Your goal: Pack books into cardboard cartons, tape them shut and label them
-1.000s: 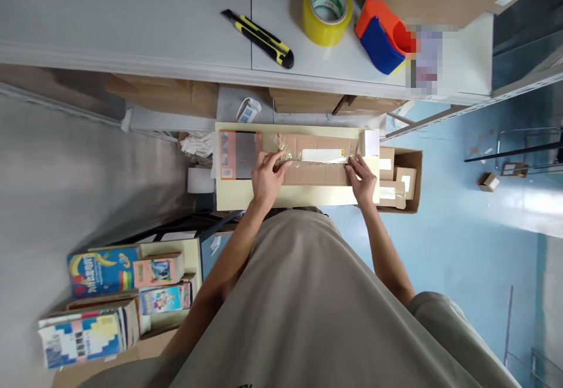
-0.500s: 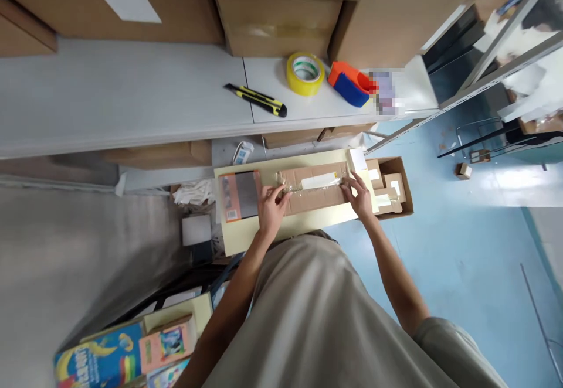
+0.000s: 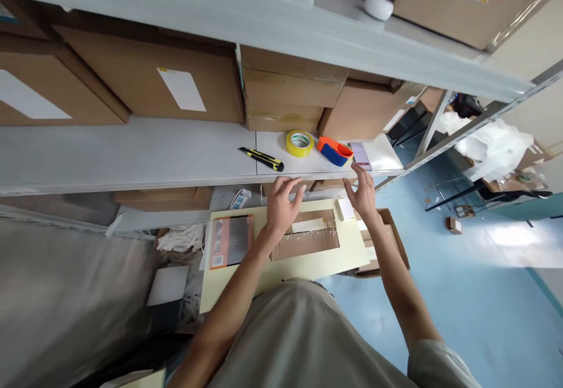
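Note:
My left hand (image 3: 281, 203) is raised over the left part of a flat cardboard package (image 3: 305, 247), fingers apart and holding nothing. My right hand (image 3: 363, 191), also open and bare, hovers near the shelf's front edge, just below an orange and blue tape dispenser (image 3: 335, 152). The package has a white label (image 3: 308, 225) and shiny clear tape, and lies on a pale yellow tabletop (image 3: 352, 253). On the shelf (image 3: 185, 156) are a roll of yellow tape (image 3: 299, 143) and a black and yellow utility knife (image 3: 261, 158) with its tip to the left.
A flat orange and grey item (image 3: 231, 241) lies left of the package; a small white box (image 3: 346, 209) stands at its right. An open carton (image 3: 398, 244) is beyond the table's right end. Large cardboard boxes (image 3: 281, 86) line the shelf under an upper beam (image 3: 176, 10).
Both hands have let go of the package and risen toward the shelf, their fingers spreading. The view has tilted up, so more of the shelving shows. The package stays on the tabletop.

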The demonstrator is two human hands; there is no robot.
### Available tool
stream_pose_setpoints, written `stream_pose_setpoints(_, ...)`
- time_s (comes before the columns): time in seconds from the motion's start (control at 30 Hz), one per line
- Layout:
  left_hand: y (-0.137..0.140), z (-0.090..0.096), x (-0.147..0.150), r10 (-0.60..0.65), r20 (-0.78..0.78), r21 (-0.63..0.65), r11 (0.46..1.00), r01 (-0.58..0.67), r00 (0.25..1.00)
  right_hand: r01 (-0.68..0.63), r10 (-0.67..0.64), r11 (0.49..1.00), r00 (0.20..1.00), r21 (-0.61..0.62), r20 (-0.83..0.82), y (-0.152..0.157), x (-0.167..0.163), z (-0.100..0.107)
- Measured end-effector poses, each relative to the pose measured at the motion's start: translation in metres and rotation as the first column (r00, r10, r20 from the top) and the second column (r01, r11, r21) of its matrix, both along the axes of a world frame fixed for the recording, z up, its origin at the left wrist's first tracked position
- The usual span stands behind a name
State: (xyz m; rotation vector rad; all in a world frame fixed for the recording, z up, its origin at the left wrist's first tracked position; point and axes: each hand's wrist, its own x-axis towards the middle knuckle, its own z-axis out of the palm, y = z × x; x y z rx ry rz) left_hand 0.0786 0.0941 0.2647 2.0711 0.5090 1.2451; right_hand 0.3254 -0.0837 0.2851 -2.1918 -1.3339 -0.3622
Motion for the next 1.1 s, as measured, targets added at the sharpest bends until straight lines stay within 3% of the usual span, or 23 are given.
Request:
stream_pose_setpoints(0.1, -0.003, 0.021, 0.034, 0.027, 0.014, 0.048, 0.998, -0.028, 1.0, 0.02, -0.021, 0.993, 1.0, -0.12, -0.009, 0.046, 0.03, 0.018)
stream_pose_setpoints(0.2, -0.011, 0.033, 0.059, 0.057, 0.011, 0.078, 0.995, -0.058, 0.998, 0.07, -0.089, 0.942, 0.995, -0.328, -0.042, 0.086, 0.045, 0.023)
stream_pose_setpoints(0.3, -0.017, 0.036, 0.072, 0.081, 0.003, 0.077, 0.994, -0.081, 0.997, 0.111, -0.145, 0.87, 0.989, -0.481, -0.035, 0.112, 0.05, 0.021)
stream_pose_setpoints(0.4, -0.02, 0.031, 0.075, 0.122, -0.02, 0.04, 0.992, -0.121, 0.992, 0.098, -0.132, 0.832, 0.991, -0.546, -0.023, 0.123, 0.053, 0.015)
stream_pose_setpoints(0.53, -0.028, 0.017, 0.072, 0.169, -0.096, -0.073, 0.982, -0.177, 0.981, 0.067, -0.096, 0.844, 0.995, -0.533, -0.027, 0.127, 0.061, 0.008)
stream_pose_setpoints(0.7, -0.058, -0.012, 0.073, 0.102, -0.154, -0.222, 0.966, -0.135, 0.983, 0.04, -0.086, 0.868, 0.994, -0.494, -0.071, 0.125, 0.073, 0.003)
stream_pose_setpoints(0.83, -0.093, -0.029, 0.07, 0.081, -0.114, -0.331, 0.937, -0.115, 0.99, -0.005, -0.093, 0.951, 0.948, -0.308, -0.305, 0.087, 0.068, -0.007)
stream_pose_setpoints(0.9, -0.112, -0.031, 0.065, 0.07, -0.072, -0.402, 0.911, -0.093, 0.995, -0.125, 0.041, 0.984, 0.845, -0.123, -0.534, 0.054, 0.054, -0.016)
stream_pose_setpoints(1.0, -0.138, -0.029, 0.053, 0.061, 0.004, -0.49, 0.87, -0.051, 0.998, -0.302, 0.329, 0.932, 0.475, 0.2, -0.816, 0.005, 0.019, -0.029)
stream_pose_setpoints(1.03, -0.145, -0.028, 0.048, 0.065, 0.023, -0.51, 0.859, -0.044, 0.998, -0.314, 0.366, 0.914, 0.368, 0.256, -0.855, -0.009, 0.006, -0.032)
stream_pose_setpoints(1.1, -0.156, -0.027, 0.038, 0.083, 0.043, -0.539, 0.841, -0.047, 0.996, -0.322, 0.376, 0.901, 0.248, 0.29, -0.893, -0.028, -0.019, -0.035)
